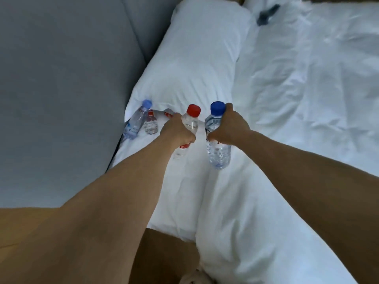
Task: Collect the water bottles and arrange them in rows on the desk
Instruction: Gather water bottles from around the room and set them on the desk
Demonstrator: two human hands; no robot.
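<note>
My left hand grips a clear water bottle with a red cap, held upright above the white bed. My right hand is closed around a second clear bottle with a dark blue cap, also upright. Further left, a bottle with a pale blue cap leans against the pillow's near corner. Beside it a red-labelled bottle lies on the sheet, and part of another red label shows behind my left hand. No desk is in view.
A large white pillow lies beyond the bottles. A rumpled white duvet covers the bed to the right, with a dark object at its far end. A grey padded headboard fills the left, and wooden flooring shows below.
</note>
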